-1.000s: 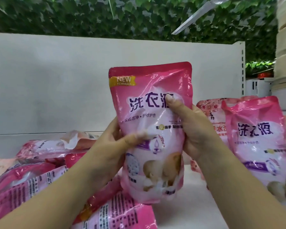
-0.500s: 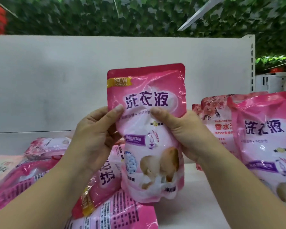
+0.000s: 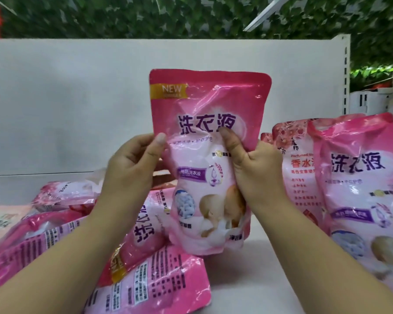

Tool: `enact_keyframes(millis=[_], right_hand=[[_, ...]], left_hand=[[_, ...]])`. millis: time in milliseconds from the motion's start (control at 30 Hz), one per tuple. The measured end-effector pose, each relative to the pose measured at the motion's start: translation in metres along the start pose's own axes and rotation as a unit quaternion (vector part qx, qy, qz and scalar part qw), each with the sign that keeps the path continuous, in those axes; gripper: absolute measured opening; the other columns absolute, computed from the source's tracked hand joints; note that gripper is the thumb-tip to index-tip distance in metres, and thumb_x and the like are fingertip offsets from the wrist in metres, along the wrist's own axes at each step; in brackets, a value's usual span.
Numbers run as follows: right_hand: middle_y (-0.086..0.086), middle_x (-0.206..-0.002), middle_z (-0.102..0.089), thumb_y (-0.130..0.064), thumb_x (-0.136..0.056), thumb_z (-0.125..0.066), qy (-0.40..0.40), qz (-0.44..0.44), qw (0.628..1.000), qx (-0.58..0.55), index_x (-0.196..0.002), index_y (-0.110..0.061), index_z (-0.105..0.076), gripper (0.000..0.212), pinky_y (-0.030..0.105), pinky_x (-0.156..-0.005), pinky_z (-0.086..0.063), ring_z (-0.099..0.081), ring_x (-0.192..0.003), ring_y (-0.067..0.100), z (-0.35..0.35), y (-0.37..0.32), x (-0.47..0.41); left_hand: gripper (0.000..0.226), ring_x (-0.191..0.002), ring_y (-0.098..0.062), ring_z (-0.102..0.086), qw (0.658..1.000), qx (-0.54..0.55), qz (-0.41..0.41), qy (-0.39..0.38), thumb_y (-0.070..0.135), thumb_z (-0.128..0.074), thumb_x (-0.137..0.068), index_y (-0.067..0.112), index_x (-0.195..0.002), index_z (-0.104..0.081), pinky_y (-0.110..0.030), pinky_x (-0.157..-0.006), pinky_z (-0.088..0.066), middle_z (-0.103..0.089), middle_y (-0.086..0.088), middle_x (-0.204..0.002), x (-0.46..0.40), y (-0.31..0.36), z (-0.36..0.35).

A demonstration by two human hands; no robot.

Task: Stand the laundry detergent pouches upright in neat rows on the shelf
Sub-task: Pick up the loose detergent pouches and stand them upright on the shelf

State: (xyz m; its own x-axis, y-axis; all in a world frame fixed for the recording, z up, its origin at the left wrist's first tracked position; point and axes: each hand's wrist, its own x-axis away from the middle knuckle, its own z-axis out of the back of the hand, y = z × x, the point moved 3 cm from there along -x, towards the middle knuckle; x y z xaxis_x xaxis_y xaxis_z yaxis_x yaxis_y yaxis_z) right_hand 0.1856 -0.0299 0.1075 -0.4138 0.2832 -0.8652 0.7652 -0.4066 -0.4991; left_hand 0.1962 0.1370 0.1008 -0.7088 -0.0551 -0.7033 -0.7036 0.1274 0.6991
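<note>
A pink laundry detergent pouch (image 3: 204, 168) stands upright in the middle, label facing me, its base at the white shelf (image 3: 270, 275). My left hand (image 3: 132, 168) grips its left edge, thumb on the front. My right hand (image 3: 252, 168) grips its right side, thumb pressed into the label. To the right, two more pouches stand upright: a pink one (image 3: 363, 189) in front and a floral one (image 3: 297, 173) behind it. Several pouches lie flat in a heap on the left (image 3: 55, 236), and one lies flat at the front (image 3: 154, 284).
A white back panel (image 3: 66, 105) closes the shelf behind the pouches, with a slotted upright post (image 3: 345, 71) at its right end. Green leafy wall covering (image 3: 168, 14) shows above. Bare shelf surface lies between the held pouch and the standing ones.
The pouch has moved slightly right and down toward the shelf. Both hands shifted their grip on it, my right thumb now higher on the label.
</note>
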Motion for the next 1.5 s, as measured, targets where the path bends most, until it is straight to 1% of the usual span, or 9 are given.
enact_keyframes(millis=[200,400,467,667,933,1033,1133,1367,1500], right_hand=[[-0.002,-0.053,-0.058,-0.047,-0.077,-0.062,-0.045,-0.124,0.991,0.012,-0.054,-0.009,-0.055,0.045,0.031,-0.056,-0.047,-0.056,-0.054,0.016,0.008,0.016,-0.012],[-0.005,-0.056,-0.065,-0.032,-0.076,-0.070,-0.045,-0.247,0.953,-0.171,-0.064,-0.015,-0.060,0.023,0.020,-0.051,-0.049,-0.060,-0.052,0.011,0.011,0.020,-0.019],[-0.005,-0.053,-0.066,-0.027,-0.076,-0.071,-0.029,-0.245,0.948,-0.200,-0.064,-0.014,-0.061,0.020,0.019,-0.048,-0.049,-0.060,-0.048,0.009,0.012,0.019,-0.019],[0.000,-0.059,-0.056,-0.030,-0.082,-0.067,0.052,-0.067,0.996,-0.018,-0.061,-0.016,-0.061,0.025,0.029,-0.053,-0.044,-0.046,-0.057,0.013,0.024,0.001,-0.019],[-0.009,-0.051,-0.041,-0.016,-0.089,-0.059,0.077,0.085,0.983,0.143,-0.063,-0.007,-0.060,0.028,0.013,-0.048,-0.031,-0.032,-0.044,0.005,0.032,0.001,-0.019],[-0.007,-0.051,-0.038,-0.014,-0.088,-0.059,0.103,0.144,0.966,0.190,-0.062,-0.003,-0.059,0.028,0.013,-0.050,-0.031,-0.029,-0.047,0.001,0.033,0.001,-0.019],[-0.003,-0.055,-0.045,-0.015,-0.087,-0.058,0.122,0.174,0.952,0.221,-0.065,-0.003,-0.062,0.025,0.009,-0.051,-0.033,-0.032,-0.047,0.001,0.037,0.002,-0.021],[0.001,-0.059,-0.050,-0.017,-0.089,-0.057,0.097,0.148,0.953,0.246,-0.070,-0.003,-0.065,0.025,0.011,-0.049,-0.028,-0.038,-0.052,0.015,0.034,0.005,-0.023],[-0.006,-0.056,-0.040,-0.018,-0.092,-0.054,0.031,0.108,0.966,0.233,-0.071,-0.010,-0.060,0.024,0.013,-0.052,-0.032,-0.033,-0.050,0.002,0.017,0.016,-0.019]], left_hand=[[0.022,-0.048,-0.009,-0.054,0.988,0.037,0.119,-0.090,0.030,-0.059,-0.063,0.013,-0.061,-0.045,-0.020,-0.050,-0.051,-0.057,0.002,-0.050,0.004,-0.024,-0.016],[0.035,-0.053,-0.010,-0.052,0.986,-0.161,-0.037,0.002,0.044,-0.062,-0.065,0.012,-0.060,-0.047,-0.026,-0.059,-0.047,-0.057,-0.001,-0.054,-0.005,-0.016,-0.006],[0.038,-0.049,-0.002,-0.043,0.960,-0.263,-0.096,0.014,0.045,-0.057,-0.074,0.012,-0.060,-0.044,-0.012,-0.050,-0.036,-0.049,-0.001,-0.055,-0.003,-0.013,-0.007],[0.058,-0.069,-0.005,-0.054,0.937,-0.331,-0.076,-0.078,0.062,-0.030,-0.067,0.011,-0.075,-0.056,-0.027,-0.066,-0.042,-0.059,0.008,-0.072,-0.007,-0.008,-0.008],[0.068,-0.090,-0.005,-0.056,0.724,-0.560,-0.018,-0.402,0.075,-0.042,-0.051,0.030,-0.099,-0.062,-0.027,-0.082,-0.048,-0.061,0.016,-0.095,-0.019,-0.002,-0.039],[0.092,-0.117,-0.013,-0.046,0.681,-0.572,-0.026,-0.456,0.072,-0.059,-0.059,0.028,-0.136,-0.033,-0.031,-0.100,-0.039,-0.043,0.010,-0.129,-0.017,-0.034,-0.057],[0.113,-0.127,-0.022,-0.036,0.622,-0.650,0.021,-0.435,0.066,-0.069,-0.060,0.034,-0.144,-0.001,-0.033,-0.101,-0.036,-0.029,0.002,-0.139,-0.019,-0.062,-0.053],[0.083,-0.093,-0.030,-0.052,0.672,-0.702,0.014,-0.235,0.059,-0.071,-0.062,0.018,-0.125,-0.036,-0.032,-0.078,-0.043,-0.047,-0.010,-0.098,-0.052,-0.061,-0.002],[0.090,-0.116,-0.035,-0.042,0.625,-0.769,-0.038,-0.132,0.061,-0.064,-0.069,0.025,-0.141,-0.023,-0.041,-0.091,-0.038,-0.040,-0.017,-0.127,-0.058,-0.056,0.012]])
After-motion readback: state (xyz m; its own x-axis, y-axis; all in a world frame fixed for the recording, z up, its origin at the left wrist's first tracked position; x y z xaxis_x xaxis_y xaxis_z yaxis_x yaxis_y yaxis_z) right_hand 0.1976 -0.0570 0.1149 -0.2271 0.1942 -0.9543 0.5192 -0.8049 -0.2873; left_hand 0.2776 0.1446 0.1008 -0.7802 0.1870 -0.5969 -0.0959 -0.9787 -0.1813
